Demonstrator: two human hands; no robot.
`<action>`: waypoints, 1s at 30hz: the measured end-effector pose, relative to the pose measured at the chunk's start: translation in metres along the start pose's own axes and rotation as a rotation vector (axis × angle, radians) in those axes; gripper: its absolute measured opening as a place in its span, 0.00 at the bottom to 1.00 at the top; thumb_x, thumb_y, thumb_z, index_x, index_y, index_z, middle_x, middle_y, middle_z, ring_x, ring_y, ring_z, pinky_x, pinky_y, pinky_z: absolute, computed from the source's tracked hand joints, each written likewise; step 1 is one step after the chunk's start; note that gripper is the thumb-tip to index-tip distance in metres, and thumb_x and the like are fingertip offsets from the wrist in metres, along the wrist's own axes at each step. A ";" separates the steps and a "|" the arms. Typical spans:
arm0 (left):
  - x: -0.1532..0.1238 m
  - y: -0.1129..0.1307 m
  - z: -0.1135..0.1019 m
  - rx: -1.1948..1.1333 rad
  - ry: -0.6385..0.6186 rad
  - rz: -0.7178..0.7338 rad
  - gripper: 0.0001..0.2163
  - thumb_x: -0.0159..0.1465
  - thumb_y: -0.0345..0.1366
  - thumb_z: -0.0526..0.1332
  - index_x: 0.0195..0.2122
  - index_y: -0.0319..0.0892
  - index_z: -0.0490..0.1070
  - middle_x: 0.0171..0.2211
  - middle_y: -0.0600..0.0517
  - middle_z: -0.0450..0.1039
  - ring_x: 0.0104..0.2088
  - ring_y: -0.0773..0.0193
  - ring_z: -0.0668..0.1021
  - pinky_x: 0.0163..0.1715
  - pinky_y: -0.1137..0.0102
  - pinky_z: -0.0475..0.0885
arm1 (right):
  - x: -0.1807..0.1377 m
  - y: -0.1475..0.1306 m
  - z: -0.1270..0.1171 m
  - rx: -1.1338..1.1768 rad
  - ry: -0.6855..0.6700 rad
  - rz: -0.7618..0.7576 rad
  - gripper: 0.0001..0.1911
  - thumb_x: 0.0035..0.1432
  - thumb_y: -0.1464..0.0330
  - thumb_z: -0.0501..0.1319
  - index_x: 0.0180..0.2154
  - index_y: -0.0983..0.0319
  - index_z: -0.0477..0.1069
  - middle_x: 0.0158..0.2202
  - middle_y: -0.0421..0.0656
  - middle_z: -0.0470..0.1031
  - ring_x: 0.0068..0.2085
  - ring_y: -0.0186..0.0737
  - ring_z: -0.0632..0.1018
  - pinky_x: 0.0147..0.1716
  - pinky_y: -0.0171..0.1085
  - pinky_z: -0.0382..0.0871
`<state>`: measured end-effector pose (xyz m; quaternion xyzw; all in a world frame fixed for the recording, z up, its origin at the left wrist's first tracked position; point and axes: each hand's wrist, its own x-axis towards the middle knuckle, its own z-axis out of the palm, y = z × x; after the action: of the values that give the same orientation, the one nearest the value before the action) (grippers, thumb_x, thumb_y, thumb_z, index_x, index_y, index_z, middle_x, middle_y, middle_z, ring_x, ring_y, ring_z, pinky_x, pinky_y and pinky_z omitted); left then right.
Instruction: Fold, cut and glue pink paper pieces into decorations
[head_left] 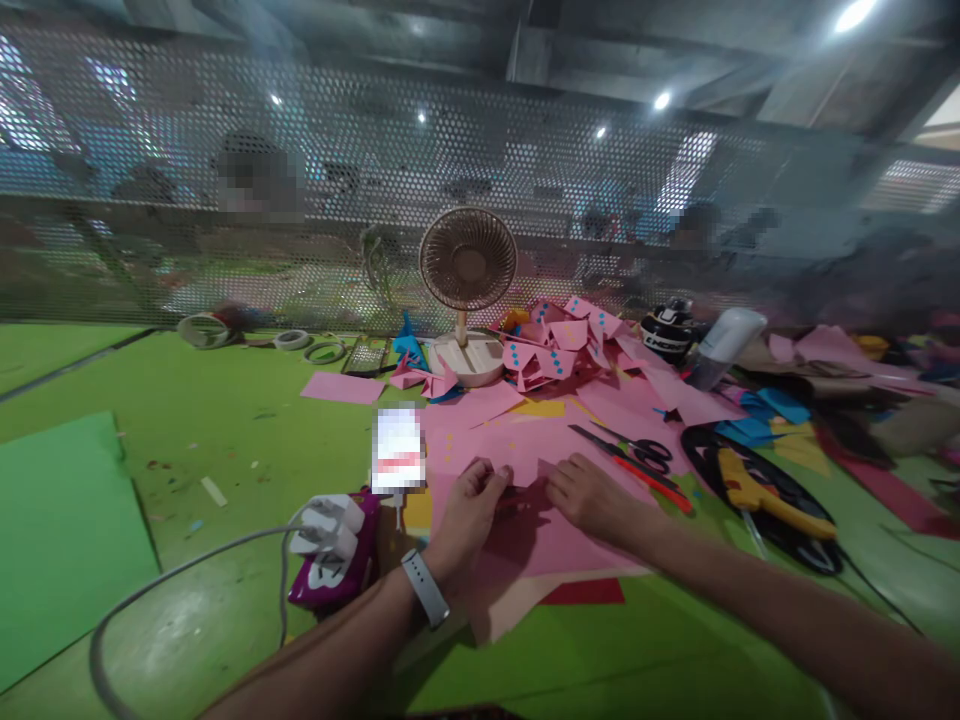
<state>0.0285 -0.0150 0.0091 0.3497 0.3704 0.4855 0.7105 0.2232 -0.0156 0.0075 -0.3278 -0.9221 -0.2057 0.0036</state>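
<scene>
My left hand (466,512), with a grey band at the wrist, is closed in a pinch with its thumb on top. It grips the near side of a small pink paper piece (519,499), partly in shadow. Across from it, my right hand (589,497) has its fingers curled at the other end of that piece. Both hands are just above a large pink paper sheet (577,550). Beyond my right wrist lie black-handled scissors (651,454) and a red-handled cutter (664,487).
A yellow glue gun (772,500) rests on a black tray (694,450) at right. Left are a lit phone (397,450) and a purple power strip (337,570) with cables. A fan (469,262) and folded pink paper pieces (555,345) stand behind, before a perforated screen (337,130).
</scene>
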 end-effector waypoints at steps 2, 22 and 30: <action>0.000 0.000 0.000 0.009 -0.006 0.013 0.18 0.52 0.43 0.68 0.25 0.42 0.58 0.21 0.59 0.65 0.25 0.68 0.74 0.30 0.70 0.73 | 0.003 0.002 0.004 0.019 0.016 -0.019 0.11 0.56 0.82 0.51 0.35 0.67 0.69 0.33 0.50 0.71 0.35 0.45 0.69 0.35 0.43 0.60; -0.001 0.000 0.001 0.058 -0.053 0.005 0.19 0.49 0.47 0.69 0.33 0.39 0.70 0.36 0.48 0.73 0.35 0.62 0.76 0.34 0.67 0.73 | 0.035 -0.002 -0.034 0.844 0.045 0.513 0.08 0.60 0.74 0.53 0.34 0.63 0.71 0.35 0.44 0.74 0.36 0.37 0.73 0.36 0.35 0.63; 0.001 -0.002 -0.002 0.129 -0.080 0.063 0.16 0.50 0.44 0.70 0.29 0.38 0.68 0.30 0.51 0.71 0.31 0.65 0.74 0.34 0.69 0.72 | 0.043 -0.004 -0.044 0.729 -0.038 0.538 0.08 0.59 0.74 0.54 0.34 0.63 0.72 0.34 0.45 0.75 0.35 0.38 0.73 0.35 0.35 0.62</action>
<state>0.0280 -0.0147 0.0064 0.4254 0.3610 0.4683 0.6851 0.1819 -0.0093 0.0525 -0.5366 -0.8164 0.1468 0.1550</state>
